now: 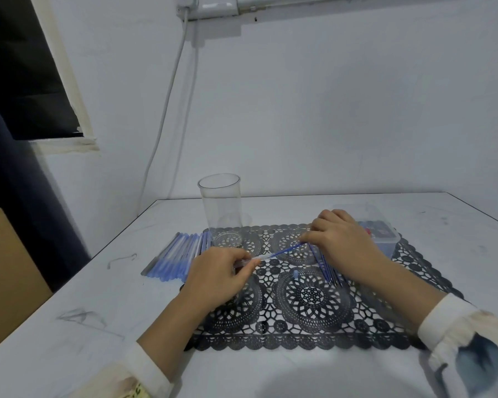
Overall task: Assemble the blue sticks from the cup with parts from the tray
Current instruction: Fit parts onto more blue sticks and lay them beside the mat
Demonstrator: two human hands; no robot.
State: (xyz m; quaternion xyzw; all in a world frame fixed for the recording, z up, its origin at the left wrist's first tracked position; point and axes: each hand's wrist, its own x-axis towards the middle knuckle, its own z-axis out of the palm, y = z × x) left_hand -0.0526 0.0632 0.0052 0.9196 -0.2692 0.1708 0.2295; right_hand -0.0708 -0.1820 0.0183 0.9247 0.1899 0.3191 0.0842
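Note:
My left hand [222,271] pinches a clear pen barrel [253,259] above the black lace mat [305,317]. A thin blue stick [288,249] runs from the barrel's open end up to my right hand [337,239], which pinches its far end. Under my right hand several more blue sticks [327,268] lie in a loose bundle on the mat. A clear cup [222,208] stands empty at the mat's far left corner. A row of several assembled blue pens [176,258] lies left of the mat. A small blue cap [295,273] rests on the mat.
A clear plastic tray [381,228] with small blue and red parts sits behind my right hand. The white table [98,311] ends at a wall behind; a cardboard box [9,277] stands off its left edge. White cables [167,110] hang down the wall.

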